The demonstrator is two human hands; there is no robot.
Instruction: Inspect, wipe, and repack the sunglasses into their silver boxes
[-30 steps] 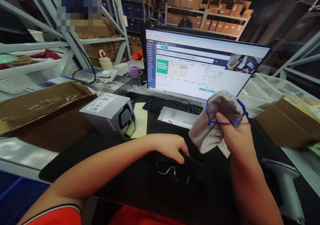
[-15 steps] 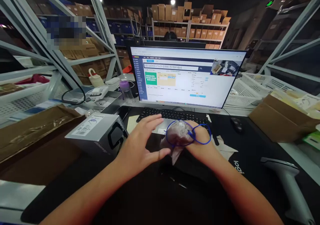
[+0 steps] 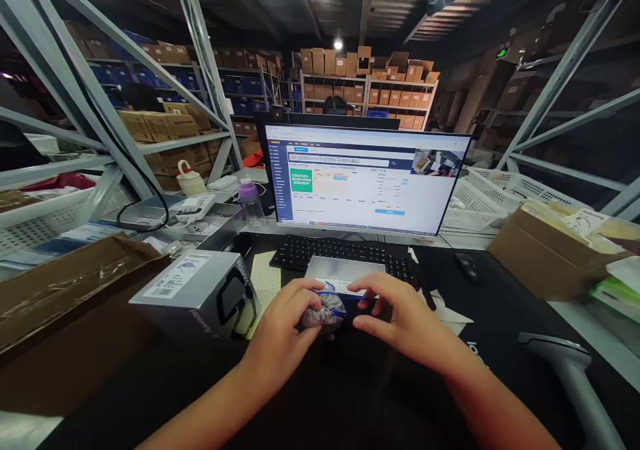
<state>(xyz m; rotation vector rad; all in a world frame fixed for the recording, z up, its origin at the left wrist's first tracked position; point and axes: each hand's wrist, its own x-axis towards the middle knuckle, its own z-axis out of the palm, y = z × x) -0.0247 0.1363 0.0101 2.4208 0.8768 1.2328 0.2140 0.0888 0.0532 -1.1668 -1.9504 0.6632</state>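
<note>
Warehouse shelving [image 3: 210, 97] stacked with cardboard cartons [image 3: 330, 63] is being framed behind a black desk mat [image 3: 500, 363]. A crumpled grey cloth bundle [image 3: 323, 315], bound by blue cord [image 3: 331, 295], is being gripped closed in the left hand [image 3: 280, 317], low over the mat and in front of a flat silver box [image 3: 345, 268]. The right hand [image 3: 405, 313] is being held half-curled just beside it, its fingers [image 3: 373, 297] reaching toward the cord; whether they are touching cannot be told. The letters "logi" are being shown on the mat. A grey carton [image 3: 200, 297] is bearing a barcode label [image 3: 175, 277], and its side lettering, perhaps "Wabeng", is too small to be sure of.
</note>
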